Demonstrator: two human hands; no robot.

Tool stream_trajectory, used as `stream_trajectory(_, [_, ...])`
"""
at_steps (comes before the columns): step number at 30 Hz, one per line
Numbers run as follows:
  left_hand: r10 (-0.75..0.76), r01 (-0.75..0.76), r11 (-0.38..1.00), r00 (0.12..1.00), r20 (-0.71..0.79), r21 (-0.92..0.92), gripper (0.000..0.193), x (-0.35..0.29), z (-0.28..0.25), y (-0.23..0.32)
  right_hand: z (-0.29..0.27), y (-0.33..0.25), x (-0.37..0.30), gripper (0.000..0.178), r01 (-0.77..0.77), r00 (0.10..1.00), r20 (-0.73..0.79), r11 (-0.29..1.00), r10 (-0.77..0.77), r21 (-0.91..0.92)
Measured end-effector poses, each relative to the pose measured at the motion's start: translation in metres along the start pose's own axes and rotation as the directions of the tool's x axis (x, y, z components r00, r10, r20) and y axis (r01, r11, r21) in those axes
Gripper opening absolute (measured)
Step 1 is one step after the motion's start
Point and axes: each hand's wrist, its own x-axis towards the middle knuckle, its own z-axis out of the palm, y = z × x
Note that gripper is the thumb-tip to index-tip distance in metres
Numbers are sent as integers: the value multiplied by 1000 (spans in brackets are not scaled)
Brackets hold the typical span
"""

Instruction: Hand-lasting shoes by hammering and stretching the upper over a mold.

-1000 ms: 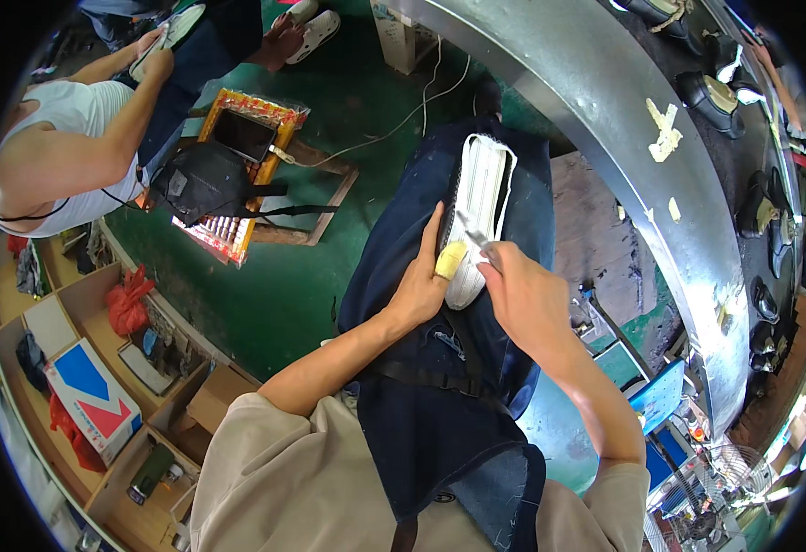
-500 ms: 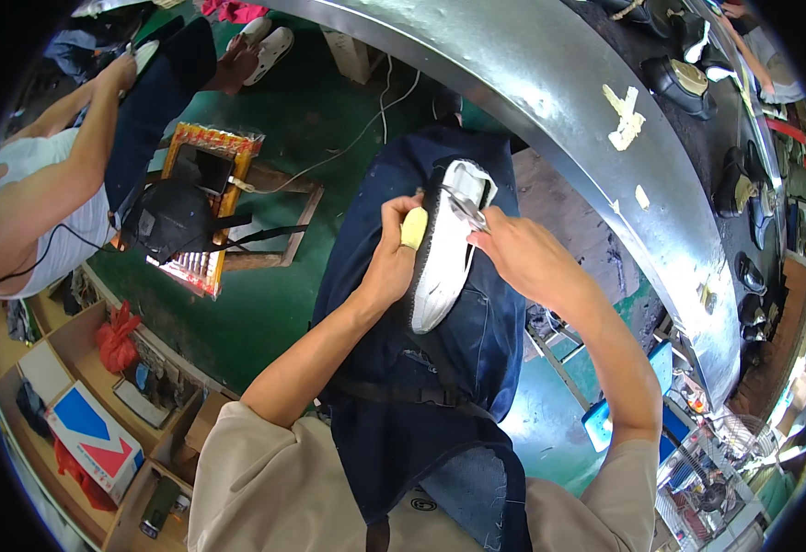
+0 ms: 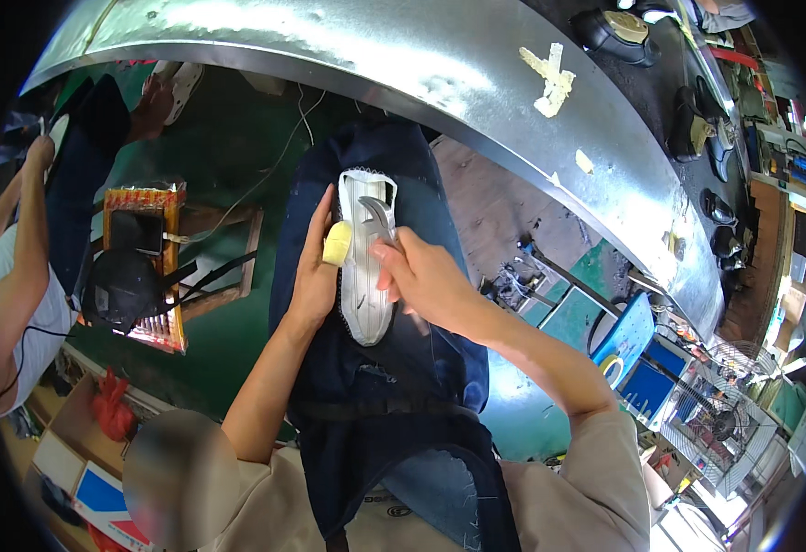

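Observation:
A shoe (image 3: 361,285) lies bottom up on the dark blue apron over my lap, its toe toward me. Its underside is white, with stitches along the edge. My left hand (image 3: 316,276) holds it from the left side, fingers along the edge and the thumb, wrapped in a yellow cover (image 3: 337,244), over the rim. In my right hand (image 3: 421,281) I grip metal pincers (image 3: 377,213). Their curved head lies over the upper half of the shoe's underside, and the handles are mostly hidden in my fist. Whether the jaws touch the shoe I cannot tell.
A curved metal bench edge (image 3: 477,101) runs ahead and right, with dark shoes (image 3: 688,124) beyond it. At left a co-worker's arm (image 3: 17,248) shows beside a wooden stool bearing a black bag (image 3: 122,290). A blue stool (image 3: 626,336) and a wire-guarded fan (image 3: 720,419) stand right.
The view has turned, shifting the surroundings. The shoe now lies straighter, its underside facing me more. The pincers have swung round, their curved head now pointing up and away from me.

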Motion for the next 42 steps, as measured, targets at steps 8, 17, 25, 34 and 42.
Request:
stream_trajectory(8, [184,-171,963,982,-47,207,79,4,2,-36,-9,-21,27,28,337,892,5,658,-452,-674])
stream_trajectory(17, [257,-254,958,966,-7,131,91,2,-2,-32,-14,-6,31,30,355,880,41,598,-474,-718])
stream_trajectory(25, [-103,103,995,955,277,14,83,-19,-49,43,-28,44,-3,36,57,957,-269,981,-107,-188])
stream_trajectory(34, [-324,253,769,946,16,586,65,-153,-110,63,-21,57,1,36,128,926,-340,985,-162,-119])
stream_trajectory(42, [32,-216,927,860,-509,-307,38,-22,-68,-9,-33,47,-2,27,143,981,-148,983,-125,112])
